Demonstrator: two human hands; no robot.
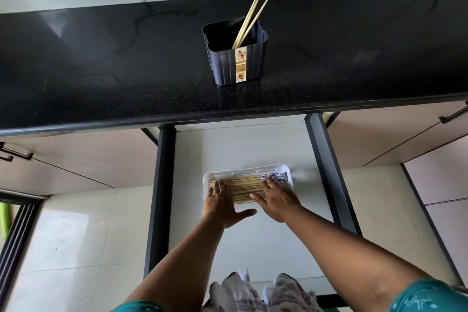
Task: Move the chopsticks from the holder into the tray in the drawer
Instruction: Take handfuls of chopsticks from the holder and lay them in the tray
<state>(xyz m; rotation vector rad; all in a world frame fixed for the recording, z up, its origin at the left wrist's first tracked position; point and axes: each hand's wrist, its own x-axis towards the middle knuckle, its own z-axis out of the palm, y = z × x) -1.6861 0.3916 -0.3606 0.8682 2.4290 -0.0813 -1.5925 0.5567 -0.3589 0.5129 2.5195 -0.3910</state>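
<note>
From the head view, my main worry is the row of pale wooden chopsticks [243, 189] lying side by side in the shallow white plastic tray [249, 168]. Both hands press flat on that row, and I judge that an uneven push could roll the sticks over one another or slide the light tray across the smooth white floor of the open drawer [240, 149]. The tray sits well clear of the drawer walls, so nothing would stop it skating. A patterned blue-and-white wrapper [276, 176] lies at the tray's right end; fingers dragging across it could bunch it up under the sticks.

The second risk sits higher up. Three or so loose wooden chopsticks [249, 21] lean in the dark ribbed plastic holder [236, 58] on the black speckled stone bench [101, 71]. The task is therefore not finished, and I judge that a hasty reach could tip the nearly empty holder.

My left hand [219, 204] is spread open, palm down, fingers resting on the left part of the row, thumb stretched out to the side over the drawer floor. My right hand [274, 197] is likewise open and flat, fingertips on the right part of the row and the wrapper's edge. Neither hand clasps anything.
</note>
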